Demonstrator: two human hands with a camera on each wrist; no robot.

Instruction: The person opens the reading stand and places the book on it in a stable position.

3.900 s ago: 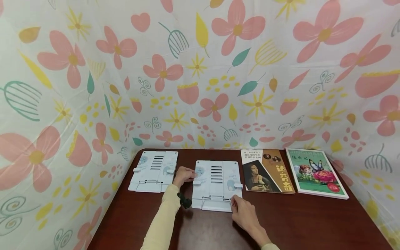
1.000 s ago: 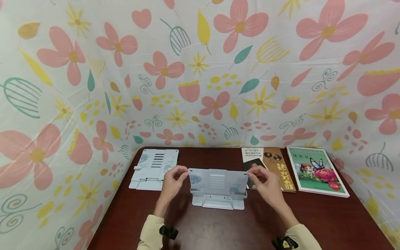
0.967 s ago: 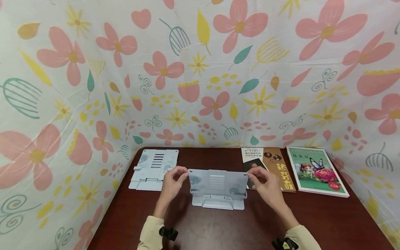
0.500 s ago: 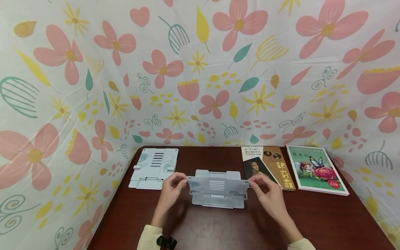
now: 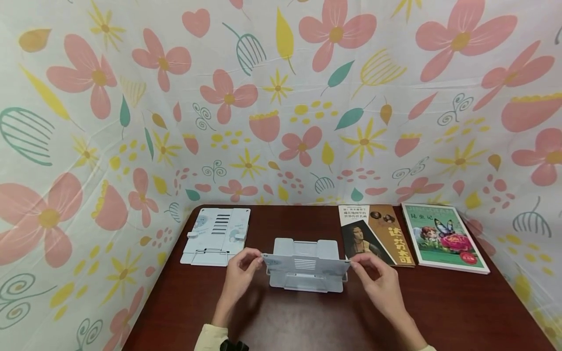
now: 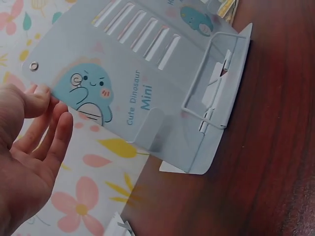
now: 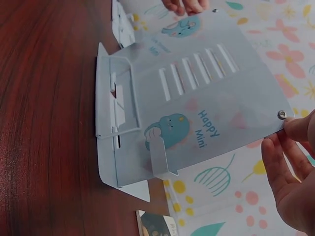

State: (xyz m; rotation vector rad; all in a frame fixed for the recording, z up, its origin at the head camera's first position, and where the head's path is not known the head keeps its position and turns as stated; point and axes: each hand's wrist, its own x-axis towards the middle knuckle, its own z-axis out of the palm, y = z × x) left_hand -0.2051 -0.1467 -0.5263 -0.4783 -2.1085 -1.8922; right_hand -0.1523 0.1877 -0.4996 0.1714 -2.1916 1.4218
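A pale blue-white book stand with dinosaur prints stands mid-table, its slotted front panel raised at a steep angle. Behind that panel its flat back plate lies low. My left hand pinches the panel's upper left corner between thumb and fingers; in the left wrist view the thumb of the left hand lies near a corner rivet. At the opposite upper corner my right hand pinches the edge, as the right hand shows in its wrist view. A wire page holder sits at the panel's lower edge.
A second, folded book stand lies flat at the back left. Two books lie at the back right: a brown one with a portrait and a green one with a butterfly. Flowered cloth hangs behind the dark wooden table.
The middle book stand lay flat at first, then both hands lifted its panel by the corners. Over the last second the panel's top has tipped toward me, exposing the plate behind; it moves only slightly now.
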